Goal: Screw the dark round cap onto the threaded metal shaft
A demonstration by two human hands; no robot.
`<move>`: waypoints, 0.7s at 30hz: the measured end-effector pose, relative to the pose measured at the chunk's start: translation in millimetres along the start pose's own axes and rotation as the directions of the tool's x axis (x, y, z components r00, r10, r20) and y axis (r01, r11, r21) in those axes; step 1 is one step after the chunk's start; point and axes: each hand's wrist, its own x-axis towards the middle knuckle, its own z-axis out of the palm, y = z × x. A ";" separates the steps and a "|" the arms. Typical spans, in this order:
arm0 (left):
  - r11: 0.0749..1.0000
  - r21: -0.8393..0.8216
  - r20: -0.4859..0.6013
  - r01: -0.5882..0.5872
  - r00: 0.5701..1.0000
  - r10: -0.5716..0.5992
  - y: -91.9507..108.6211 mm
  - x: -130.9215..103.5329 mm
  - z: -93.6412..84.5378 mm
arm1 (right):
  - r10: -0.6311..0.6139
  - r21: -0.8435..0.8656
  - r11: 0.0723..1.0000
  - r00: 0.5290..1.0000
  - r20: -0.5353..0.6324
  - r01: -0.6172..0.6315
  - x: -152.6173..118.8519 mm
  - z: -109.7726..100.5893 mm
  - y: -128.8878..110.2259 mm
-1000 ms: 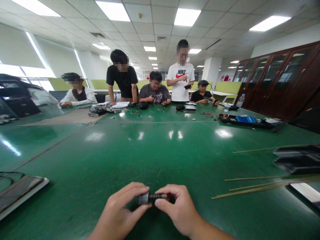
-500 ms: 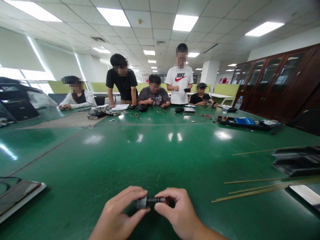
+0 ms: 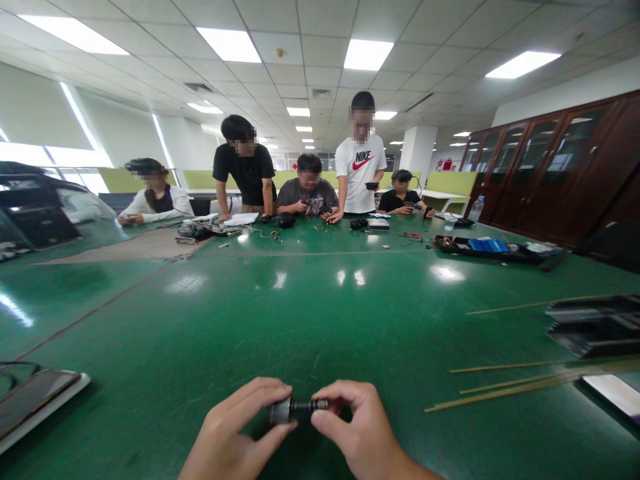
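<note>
My left hand [image 3: 240,423] pinches the thick cylinder end of a dark metal shaft [image 3: 301,405] between thumb and fingers. From that cylinder [image 3: 281,411] a thinner, stepped rod points to the right. At the rod's tip, my right hand [image 3: 357,423] is closed, with thumb and forefinger on it. The fingertips partly cover the tip, and I cannot tell whether a separate small part sits there. The shaft lies roughly level, just above the green table [image 3: 250,333].
Thin yellowish sticks [image 3: 505,390] and black channel-shaped pieces [image 3: 590,323] lie at the right, near a white-edged device [image 3: 613,397]. A tablet-like device [image 3: 37,403] rests at the left. Across the table are several people, electronic parts [image 3: 205,228] and a black tray [image 3: 493,248].
My two hands keep hold of the shaft, and the right fingers have shifted slightly at its tip. Across the table, the person in the white shirt has lowered one hand to the tabletop.
</note>
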 end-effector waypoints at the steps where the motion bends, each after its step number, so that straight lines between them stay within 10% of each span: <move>1: 1.000 0.000 0.002 0.002 1.000 -0.002 0.2 0.1 -0.3 | 0.001 -0.001 1.000 1.000 0.002 -0.001 0.0 -0.1 -0.3; 21: 0.999 -0.008 0.037 0.041 0.998 -0.040 -6.8 -5.5 -2.4 | 0.006 0.019 1.000 1.000 -0.006 -0.006 -0.9 -2.7 -4.4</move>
